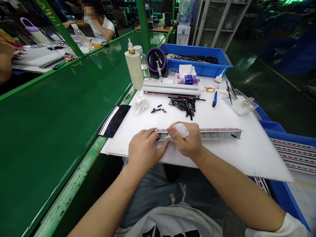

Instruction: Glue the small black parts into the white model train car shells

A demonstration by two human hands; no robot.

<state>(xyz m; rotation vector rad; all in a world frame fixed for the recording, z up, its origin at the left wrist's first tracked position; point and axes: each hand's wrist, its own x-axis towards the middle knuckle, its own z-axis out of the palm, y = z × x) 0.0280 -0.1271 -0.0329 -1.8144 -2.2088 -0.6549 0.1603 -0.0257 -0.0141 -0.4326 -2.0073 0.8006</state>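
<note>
My left hand [145, 148] is wrapped round the left end of a long white channel strip [219, 134] with a red line along its edge. My right hand [189, 140] grips a small white squeeze bottle [181, 130], its narrow tip pointing down-left into the channel near my left fingers. A small black piece sits inside the channel toward its right end. Beyond the strip lies a heap of small black pieces [184, 105], with several loose ones [158, 109] left of it. What lies under my left fingers is hidden.
Behind are finished-looking white strips [171, 90], a crumpled tissue [140, 104], a tall cream bottle [134, 67], a blue bin [202, 67], a blue cutter [214, 98] and an acrylic tray [240, 103]. A green rail [74, 194] borders the left; blue crates [278, 126] stand at right.
</note>
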